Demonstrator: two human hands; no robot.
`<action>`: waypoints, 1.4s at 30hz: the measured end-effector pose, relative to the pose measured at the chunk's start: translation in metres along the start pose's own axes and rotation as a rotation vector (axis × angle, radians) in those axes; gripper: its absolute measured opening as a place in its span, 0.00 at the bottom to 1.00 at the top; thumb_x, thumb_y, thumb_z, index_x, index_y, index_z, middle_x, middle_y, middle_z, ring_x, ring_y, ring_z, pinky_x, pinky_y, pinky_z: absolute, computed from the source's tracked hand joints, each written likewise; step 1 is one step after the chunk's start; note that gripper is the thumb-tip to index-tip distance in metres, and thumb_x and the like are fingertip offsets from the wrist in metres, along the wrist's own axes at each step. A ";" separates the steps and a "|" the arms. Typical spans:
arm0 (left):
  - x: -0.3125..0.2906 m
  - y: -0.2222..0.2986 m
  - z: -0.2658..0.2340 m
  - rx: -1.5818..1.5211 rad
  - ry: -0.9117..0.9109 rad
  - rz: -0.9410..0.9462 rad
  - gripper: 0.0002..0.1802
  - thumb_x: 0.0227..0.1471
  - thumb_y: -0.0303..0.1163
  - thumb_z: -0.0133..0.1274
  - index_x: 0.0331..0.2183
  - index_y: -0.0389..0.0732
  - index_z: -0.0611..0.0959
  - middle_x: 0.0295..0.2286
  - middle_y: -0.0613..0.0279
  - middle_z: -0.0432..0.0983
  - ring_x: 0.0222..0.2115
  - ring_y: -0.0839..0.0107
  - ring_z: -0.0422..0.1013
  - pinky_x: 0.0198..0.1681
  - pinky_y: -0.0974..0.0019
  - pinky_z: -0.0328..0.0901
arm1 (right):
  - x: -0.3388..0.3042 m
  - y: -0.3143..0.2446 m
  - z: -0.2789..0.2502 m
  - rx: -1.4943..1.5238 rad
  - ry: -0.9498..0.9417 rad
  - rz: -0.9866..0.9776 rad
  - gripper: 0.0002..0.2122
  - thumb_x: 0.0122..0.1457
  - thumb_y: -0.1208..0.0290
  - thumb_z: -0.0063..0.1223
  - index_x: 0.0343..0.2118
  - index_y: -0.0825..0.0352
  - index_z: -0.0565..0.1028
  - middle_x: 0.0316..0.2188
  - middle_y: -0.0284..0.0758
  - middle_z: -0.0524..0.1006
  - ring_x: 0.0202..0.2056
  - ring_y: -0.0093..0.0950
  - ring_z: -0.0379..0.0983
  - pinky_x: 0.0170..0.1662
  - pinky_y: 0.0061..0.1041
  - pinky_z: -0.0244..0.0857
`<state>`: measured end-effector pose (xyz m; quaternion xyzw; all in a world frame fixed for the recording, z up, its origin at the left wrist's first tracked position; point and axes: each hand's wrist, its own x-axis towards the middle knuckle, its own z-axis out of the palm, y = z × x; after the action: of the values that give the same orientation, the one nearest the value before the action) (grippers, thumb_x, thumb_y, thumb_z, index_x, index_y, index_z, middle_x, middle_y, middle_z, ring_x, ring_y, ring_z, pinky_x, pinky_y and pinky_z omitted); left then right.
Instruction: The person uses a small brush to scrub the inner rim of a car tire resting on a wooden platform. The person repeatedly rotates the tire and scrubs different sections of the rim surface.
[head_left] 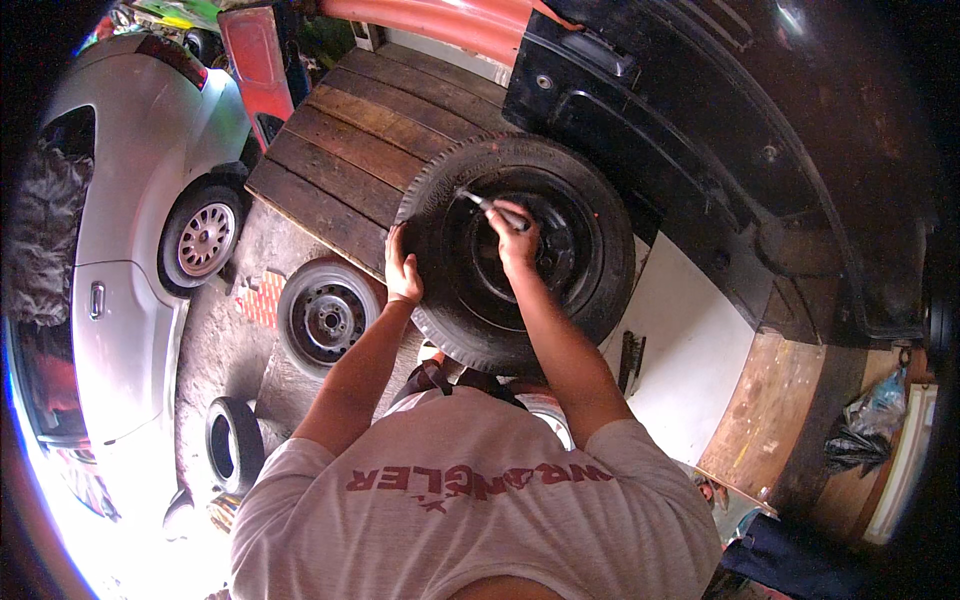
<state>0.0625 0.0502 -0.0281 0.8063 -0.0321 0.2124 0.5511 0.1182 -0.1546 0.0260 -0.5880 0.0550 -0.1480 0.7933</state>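
Note:
A large black tyre on a dark steel wheel (590, 270) rests at the front edge of a wooden plank bench, in front of me. My left hand (403, 265) lies with straight fingers against the tread on the tyre's left side. Over the wheel, my right hand (517, 238) is closed around a hand tool (484, 202) with a dark handle and a narrow pale tip. That tip meets or hovers just over the tyre's upper left sidewall; I cannot tell which, nor the exact kind of tool.
Planks of the bench (350, 135) extend behind the tyre. A second wheel (328, 318) and a bare tyre (233, 445) are on the floor at left, near a silver car (130, 250). Large black vehicle panels (690, 150) and a white board (680, 340) stand right.

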 end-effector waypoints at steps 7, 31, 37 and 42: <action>0.000 0.000 -0.004 0.020 -0.011 -0.035 0.33 0.58 0.47 0.38 0.56 0.31 0.65 0.56 0.42 0.61 0.60 0.46 0.53 0.64 0.52 0.44 | -0.006 -0.009 -0.011 0.004 -0.240 0.229 0.09 0.52 0.78 0.61 0.36 0.70 0.77 0.32 0.37 0.80 0.32 0.27 0.78 0.40 0.26 0.74; 0.000 0.002 -0.004 0.069 0.000 -0.043 0.32 0.61 0.48 0.36 0.56 0.32 0.65 0.56 0.43 0.61 0.60 0.47 0.53 0.64 0.53 0.44 | 0.008 -0.008 -0.022 0.056 -0.003 0.188 0.08 0.53 0.81 0.58 0.36 0.71 0.76 0.34 0.41 0.79 0.34 0.30 0.78 0.39 0.28 0.75; 0.002 0.009 -0.002 0.049 -0.027 -0.055 0.32 0.60 0.48 0.37 0.56 0.32 0.66 0.56 0.42 0.61 0.60 0.46 0.53 0.64 0.53 0.45 | -0.011 -0.005 -0.035 -0.124 -0.307 0.373 0.08 0.52 0.78 0.58 0.36 0.71 0.77 0.31 0.40 0.79 0.31 0.29 0.78 0.38 0.27 0.75; 0.002 0.004 -0.002 0.091 -0.030 -0.034 0.32 0.60 0.48 0.38 0.56 0.32 0.66 0.56 0.42 0.61 0.60 0.46 0.53 0.64 0.53 0.45 | 0.017 -0.001 -0.017 0.031 -0.031 0.025 0.07 0.50 0.78 0.63 0.33 0.67 0.79 0.31 0.31 0.80 0.34 0.22 0.75 0.41 0.21 0.68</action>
<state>0.0626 0.0504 -0.0228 0.8340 -0.0170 0.1924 0.5169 0.1299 -0.1755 0.0235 -0.5772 0.0476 -0.1297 0.8048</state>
